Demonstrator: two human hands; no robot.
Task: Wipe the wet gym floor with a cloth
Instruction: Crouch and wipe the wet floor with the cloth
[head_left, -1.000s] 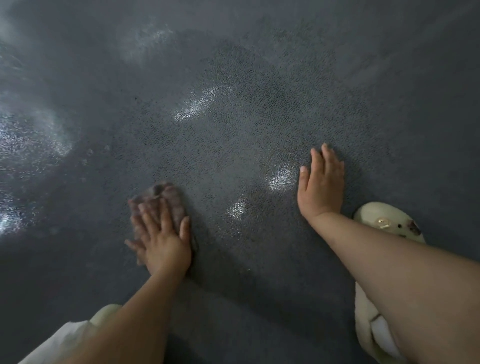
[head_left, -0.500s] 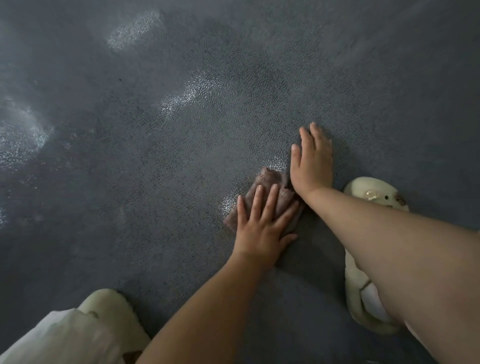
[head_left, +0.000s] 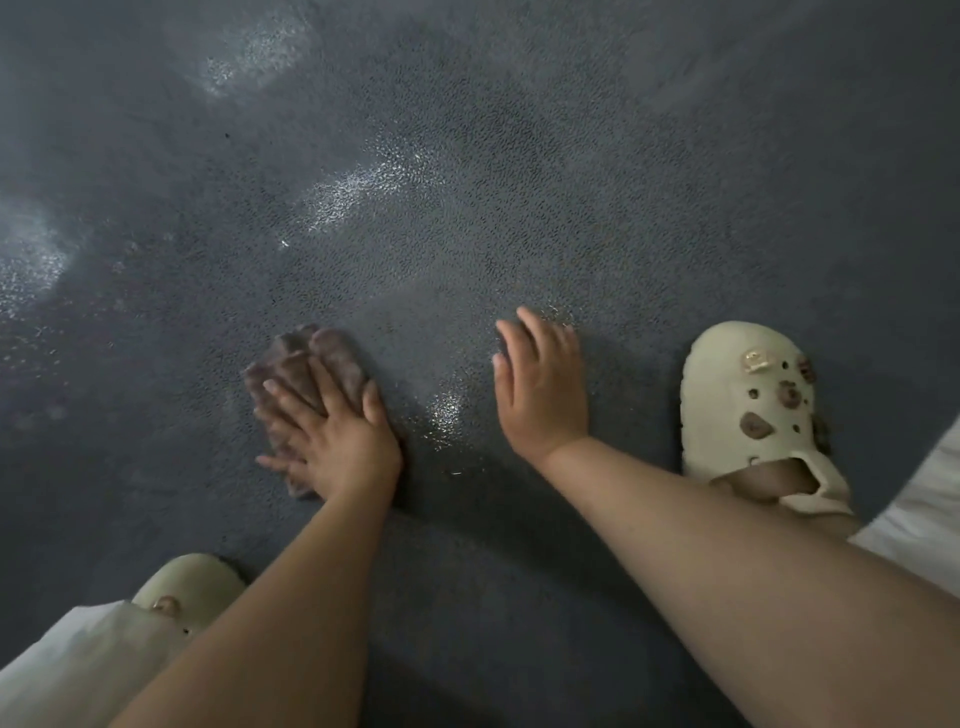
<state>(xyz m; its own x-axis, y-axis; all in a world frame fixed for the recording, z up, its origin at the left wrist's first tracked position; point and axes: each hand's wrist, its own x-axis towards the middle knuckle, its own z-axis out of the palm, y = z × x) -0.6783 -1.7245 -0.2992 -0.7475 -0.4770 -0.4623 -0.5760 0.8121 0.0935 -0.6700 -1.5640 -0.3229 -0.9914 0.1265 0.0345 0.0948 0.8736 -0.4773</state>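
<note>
A small brownish cloth (head_left: 311, 358) lies bunched on the dark grey textured gym floor (head_left: 467, 218). My left hand (head_left: 332, 436) presses flat on it with straight, spread fingers, and part of the cloth shows past the fingertips. Well to the right of the cloth, my right hand (head_left: 540, 389) rests flat on the bare floor, holding nothing. A shiny wet patch (head_left: 447, 415) glistens between the two hands. More wet sheen (head_left: 353, 192) lies farther out.
My right foot in a cream clog (head_left: 748, 410) with charms stands just right of my right hand. My left clog (head_left: 187, 587) shows at the lower left under pale trouser cloth (head_left: 72, 665). Wet glints (head_left: 31, 260) spread along the left edge.
My left hand has slid the cloth leftward, away from my right hand, after pushing it rightward just before. My right hand has stayed planted on the floor.
</note>
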